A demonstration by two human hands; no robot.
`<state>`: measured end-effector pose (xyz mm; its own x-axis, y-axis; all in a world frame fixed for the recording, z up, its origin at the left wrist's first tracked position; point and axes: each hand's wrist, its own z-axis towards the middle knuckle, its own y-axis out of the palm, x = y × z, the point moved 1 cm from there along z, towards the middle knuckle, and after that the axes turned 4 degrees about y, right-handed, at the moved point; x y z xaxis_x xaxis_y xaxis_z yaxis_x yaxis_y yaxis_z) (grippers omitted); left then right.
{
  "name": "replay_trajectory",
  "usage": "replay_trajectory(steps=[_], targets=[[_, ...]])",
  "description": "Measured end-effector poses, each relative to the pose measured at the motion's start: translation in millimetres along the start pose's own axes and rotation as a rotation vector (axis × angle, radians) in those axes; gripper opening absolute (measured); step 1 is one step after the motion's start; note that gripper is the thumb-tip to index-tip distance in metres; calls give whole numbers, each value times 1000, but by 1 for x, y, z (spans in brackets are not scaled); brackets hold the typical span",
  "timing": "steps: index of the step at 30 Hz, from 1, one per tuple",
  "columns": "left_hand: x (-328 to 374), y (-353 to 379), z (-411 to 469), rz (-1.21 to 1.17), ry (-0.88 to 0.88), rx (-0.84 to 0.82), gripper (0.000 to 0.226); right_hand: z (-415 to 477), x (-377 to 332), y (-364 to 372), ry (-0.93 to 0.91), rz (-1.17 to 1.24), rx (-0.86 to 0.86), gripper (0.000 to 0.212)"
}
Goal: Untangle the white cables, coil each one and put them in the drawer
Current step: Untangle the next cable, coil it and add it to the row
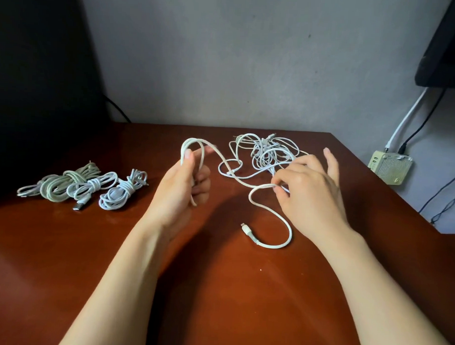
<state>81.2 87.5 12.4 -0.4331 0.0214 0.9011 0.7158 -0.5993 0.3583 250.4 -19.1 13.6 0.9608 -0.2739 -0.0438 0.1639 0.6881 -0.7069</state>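
Tangled cables (pixel 265 153) partly behind right hand (pixel 313 193).

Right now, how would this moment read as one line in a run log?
left hand: holds cable loop | right hand: pinches same cable | tangle: behind right hand | coiled cables: at table left

Left hand (pixel 184 186), right hand (pixel 308 190) hold white cable (pixel 259 186).

Reddish-brown wooden counter (pixel 217 288), glossy, back edge against grey wall (pixel 212 55). Big black shape (pixel 31 75) at far left (too dark to identify). Black screen (pixel 447 51) in upper right corner, cut off by frame. Beige box (pixel 390 169) just past counter's right edge, low against wall. White lead (pixel 405 119) and black lead (pixel 427 120) run down into its top. Thin black wires (pixel 444 198) trail lower right.
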Motion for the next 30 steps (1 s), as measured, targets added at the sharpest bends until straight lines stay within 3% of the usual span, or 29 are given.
replay_trajectory(steps=[2, 7, 11, 15, 19, 25, 27, 30], targets=[[0, -2, 1, -51, -39, 8, 40, 0, -1, 1, 15, -2, -31, 17], [4, -3, 1, -164, -85, 51, 41, -4, -17, -1, -185, 107, -125, 21], [7, -3, 0, -213, -78, 63, 38, -6, -36, -2, -180, 360, -35, 36], [9, 3, -3, -212, -117, -19, 37, -6, -45, 0, -83, 371, 174, 33], [10, 4, -3, -311, -144, -24, 36, -5, -41, -1, -118, 254, 81, 36], [10, -14, 7, -641, -93, 189, 32, -7, -33, 7, -229, 215, -23, 19], [9, -20, 7, -591, -68, 236, 24, -8, -34, 10, -259, 246, -27, 18], [1, -24, 8, -326, -38, 269, 23, -7, -36, 8, -302, 342, -19, 24]])
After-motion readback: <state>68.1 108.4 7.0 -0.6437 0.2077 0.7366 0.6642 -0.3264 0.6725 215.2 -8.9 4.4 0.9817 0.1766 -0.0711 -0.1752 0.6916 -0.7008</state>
